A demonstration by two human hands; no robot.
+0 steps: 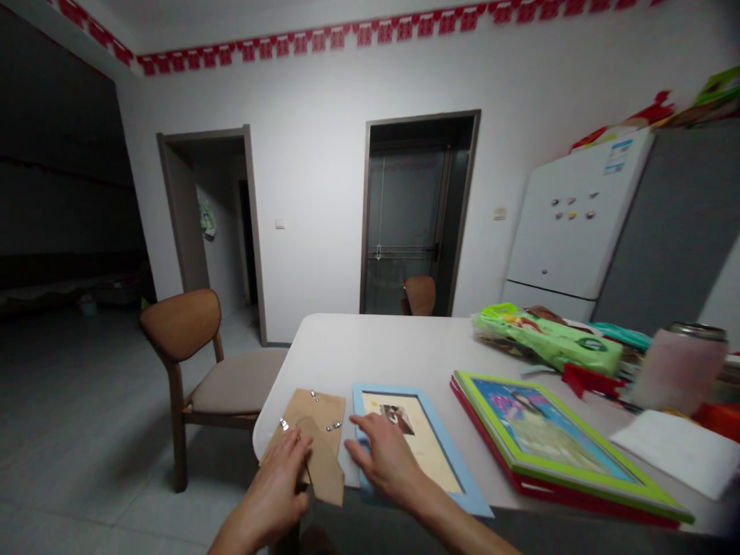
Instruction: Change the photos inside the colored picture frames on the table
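Observation:
On the near left of the white table lies a brown backing board (331, 405) with metal clips (334, 426) and a folding stand leg (324, 462). My left hand (274, 486) rests on the board's left side, fingers stretched over it beside the stand leg. Just to the right is a light blue picture frame (451, 455) around a cream sheet with a small picture (398, 417). Over the frame's left edge is my right hand (385, 455), its fingers apart and gripping nothing; whether the fingertips touch the frame, I cannot tell.
Stacked frames, a green one (630, 482) on top of a red one (509, 470), lie to the right. Beyond are a green wipes-like packet (555, 339), a pinkish jar (679, 370) and white paper (676, 455). A chair (231, 381) stands left of the table (370, 347).

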